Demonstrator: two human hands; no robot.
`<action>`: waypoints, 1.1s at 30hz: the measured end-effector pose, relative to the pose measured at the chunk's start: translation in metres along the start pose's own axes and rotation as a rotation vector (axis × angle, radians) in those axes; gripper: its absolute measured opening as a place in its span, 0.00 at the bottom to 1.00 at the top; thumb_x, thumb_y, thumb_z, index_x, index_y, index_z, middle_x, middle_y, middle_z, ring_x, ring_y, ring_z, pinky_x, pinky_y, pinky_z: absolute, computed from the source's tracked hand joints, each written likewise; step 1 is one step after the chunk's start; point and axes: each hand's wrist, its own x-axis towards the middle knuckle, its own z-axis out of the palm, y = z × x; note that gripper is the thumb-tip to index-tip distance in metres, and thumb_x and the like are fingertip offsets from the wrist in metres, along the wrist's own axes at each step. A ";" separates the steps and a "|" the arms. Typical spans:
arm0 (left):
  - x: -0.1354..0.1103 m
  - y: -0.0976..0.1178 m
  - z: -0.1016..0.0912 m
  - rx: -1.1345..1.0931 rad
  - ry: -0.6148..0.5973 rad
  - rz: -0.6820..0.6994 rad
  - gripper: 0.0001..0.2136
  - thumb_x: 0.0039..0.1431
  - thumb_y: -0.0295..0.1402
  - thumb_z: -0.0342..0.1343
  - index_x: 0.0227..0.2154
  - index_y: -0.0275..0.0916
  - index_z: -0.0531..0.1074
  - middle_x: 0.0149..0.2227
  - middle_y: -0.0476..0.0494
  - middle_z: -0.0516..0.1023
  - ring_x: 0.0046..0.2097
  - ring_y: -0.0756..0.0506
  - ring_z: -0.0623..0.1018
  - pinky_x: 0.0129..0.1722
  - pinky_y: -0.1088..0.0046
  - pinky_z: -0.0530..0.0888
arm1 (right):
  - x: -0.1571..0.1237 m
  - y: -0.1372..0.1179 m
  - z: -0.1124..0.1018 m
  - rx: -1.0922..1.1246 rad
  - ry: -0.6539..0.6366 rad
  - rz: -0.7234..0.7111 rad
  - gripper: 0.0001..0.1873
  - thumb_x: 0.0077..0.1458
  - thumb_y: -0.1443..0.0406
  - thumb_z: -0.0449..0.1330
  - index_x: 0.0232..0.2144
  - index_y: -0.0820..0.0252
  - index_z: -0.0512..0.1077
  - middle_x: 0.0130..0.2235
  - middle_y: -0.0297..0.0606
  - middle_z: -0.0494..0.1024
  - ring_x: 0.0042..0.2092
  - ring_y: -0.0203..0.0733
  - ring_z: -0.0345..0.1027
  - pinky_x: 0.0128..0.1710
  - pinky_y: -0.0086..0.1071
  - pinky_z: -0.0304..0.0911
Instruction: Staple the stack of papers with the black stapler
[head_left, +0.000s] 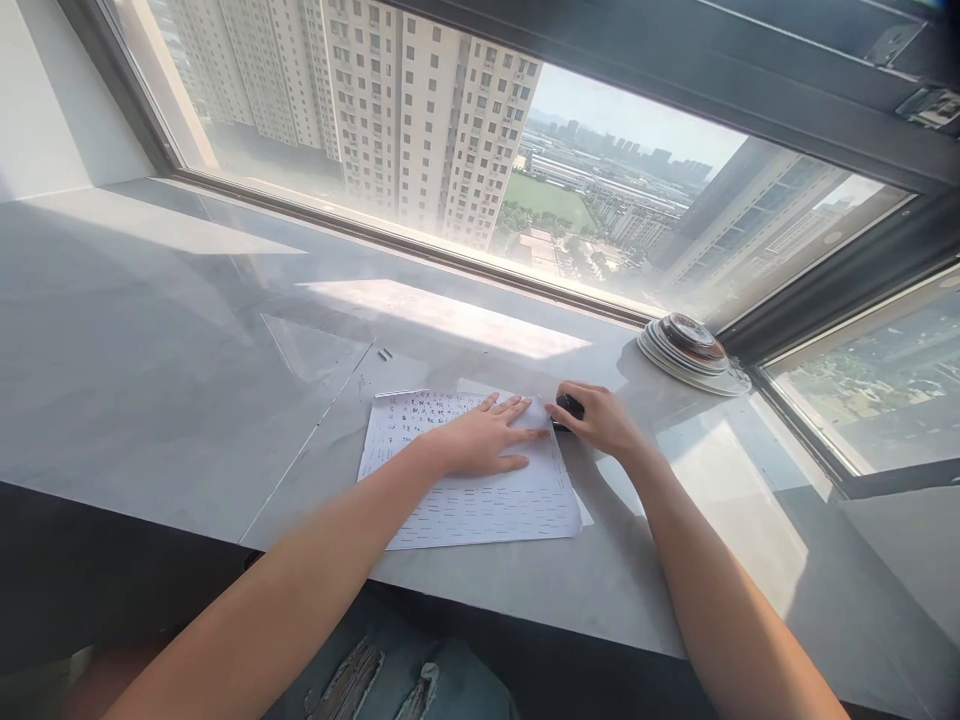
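A stack of white sheets (480, 510) with handwritten and printed lines lies on the grey stone counter. My left hand (487, 440) rests flat on the sheets with its fingers spread. At their right edge, my right hand (596, 415) is closed round a small black stapler (570, 405). The fingers hide part of the stapler, and I cannot tell whether the paper sits between its jaws.
Two short dark strips (385, 354) lie beyond the sheets. A pile of plates (690, 355) stands by the window corner at the right. The window frame (420, 248) bounds the back of the counter (150, 370). Its front edge runs just above my legs.
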 end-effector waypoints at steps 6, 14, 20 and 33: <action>0.000 -0.007 0.000 0.022 0.016 -0.038 0.31 0.70 0.51 0.47 0.72 0.48 0.56 0.77 0.47 0.40 0.77 0.39 0.44 0.75 0.54 0.40 | -0.002 0.022 -0.001 0.013 -0.052 0.039 0.20 0.58 0.45 0.62 0.32 0.54 0.71 0.30 0.34 0.77 0.31 0.41 0.66 0.32 0.32 0.56; 0.000 -0.008 -0.008 0.069 -0.020 -0.058 0.31 0.71 0.46 0.46 0.72 0.42 0.56 0.77 0.44 0.43 0.77 0.40 0.43 0.75 0.53 0.39 | -0.007 0.045 0.001 0.005 0.141 0.051 0.21 0.56 0.45 0.64 0.30 0.55 0.70 0.31 0.35 0.77 0.33 0.41 0.67 0.33 0.34 0.58; -0.012 -0.033 -0.027 0.050 0.049 -0.191 0.25 0.67 0.48 0.53 0.66 0.54 0.68 0.75 0.48 0.53 0.76 0.35 0.49 0.72 0.42 0.35 | -0.005 -0.005 0.008 0.370 0.703 0.223 0.22 0.55 0.46 0.67 0.31 0.56 0.69 0.30 0.36 0.73 0.32 0.42 0.65 0.33 0.37 0.62; -0.002 -0.053 -0.031 -0.685 0.593 -0.196 0.16 0.68 0.38 0.50 0.54 0.45 0.78 0.65 0.42 0.72 0.68 0.38 0.66 0.70 0.52 0.60 | -0.011 -0.101 0.053 0.688 0.210 -0.155 0.20 0.55 0.45 0.68 0.34 0.53 0.73 0.33 0.37 0.77 0.34 0.45 0.69 0.35 0.39 0.66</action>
